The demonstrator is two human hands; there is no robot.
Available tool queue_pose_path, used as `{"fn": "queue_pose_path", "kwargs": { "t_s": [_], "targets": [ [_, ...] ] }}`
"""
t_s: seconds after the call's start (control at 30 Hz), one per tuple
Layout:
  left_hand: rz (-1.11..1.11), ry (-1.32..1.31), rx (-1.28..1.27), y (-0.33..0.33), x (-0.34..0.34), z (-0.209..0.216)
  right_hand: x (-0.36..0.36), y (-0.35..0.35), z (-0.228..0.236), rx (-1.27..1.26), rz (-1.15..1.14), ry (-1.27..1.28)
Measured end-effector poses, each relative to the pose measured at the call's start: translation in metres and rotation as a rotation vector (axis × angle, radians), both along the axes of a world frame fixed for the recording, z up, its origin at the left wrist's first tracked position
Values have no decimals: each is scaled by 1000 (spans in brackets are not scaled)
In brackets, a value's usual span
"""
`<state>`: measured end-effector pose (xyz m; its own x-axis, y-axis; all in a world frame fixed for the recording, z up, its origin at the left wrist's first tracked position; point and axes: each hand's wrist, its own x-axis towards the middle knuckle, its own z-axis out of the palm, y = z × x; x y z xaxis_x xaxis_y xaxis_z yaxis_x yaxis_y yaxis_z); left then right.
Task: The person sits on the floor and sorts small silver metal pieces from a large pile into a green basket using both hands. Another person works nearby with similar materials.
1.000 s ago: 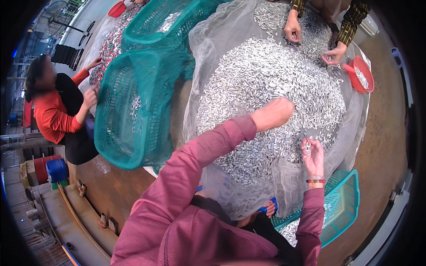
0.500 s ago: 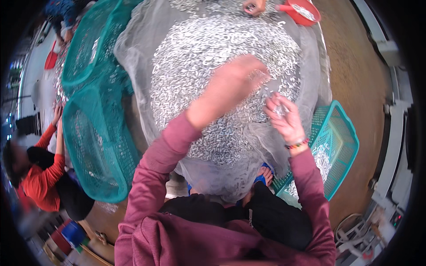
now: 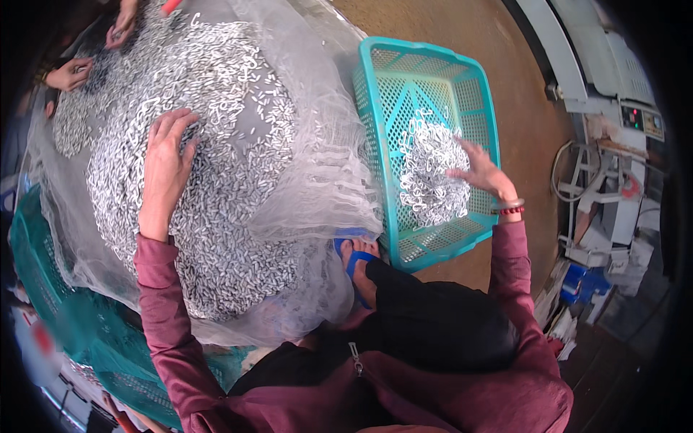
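A broad heap of small silvery pieces (image 3: 216,238), pill-shaped with paler hook-shaped pieces among them, lies on a translucent mesh cloth (image 3: 307,180). My left hand (image 3: 167,166) rests over the heap, fingers bent and slightly apart, with nothing visible in it. To the right stands a teal plastic basket (image 3: 485,94) holding a pile of whitish hook-shaped pieces (image 3: 433,177). Over that pile my right hand (image 3: 482,172) reaches in with fingers spread, showing nothing held. Whether its fingertips touch the pieces I cannot tell.
Other people's hands (image 3: 70,73) work at the heap's far left. Teal mesh baskets (image 3: 43,252) stand at the left. My sandalled foot (image 3: 359,252) is beside the basket's near left corner. Machinery (image 3: 610,187) lines the right side.
The view has swung right. My right hand has gone from the heap's right edge to over the basket, and its fingers have opened. My left hand, blurred before, is now still over the heap.
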<state>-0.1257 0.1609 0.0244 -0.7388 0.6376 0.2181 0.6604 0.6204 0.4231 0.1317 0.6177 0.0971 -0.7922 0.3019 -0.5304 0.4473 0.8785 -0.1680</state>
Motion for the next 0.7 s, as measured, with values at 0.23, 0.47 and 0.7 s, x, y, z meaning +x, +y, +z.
{"fn": "queue_pose_path", "kwargs": {
  "t_s": [0.23, 0.47, 0.7],
  "targets": [
    [-133, 185, -426, 33, -36, -80, -178, -83, -34, -1041, 10, 351],
    [72, 204, -560, 46, -5, -95, -316, -252, -175, -292, 167, 531],
    [-64, -21, -638, 22, 43, -72, -230, -281, -185, -227, 524, 558]
  ]
}}
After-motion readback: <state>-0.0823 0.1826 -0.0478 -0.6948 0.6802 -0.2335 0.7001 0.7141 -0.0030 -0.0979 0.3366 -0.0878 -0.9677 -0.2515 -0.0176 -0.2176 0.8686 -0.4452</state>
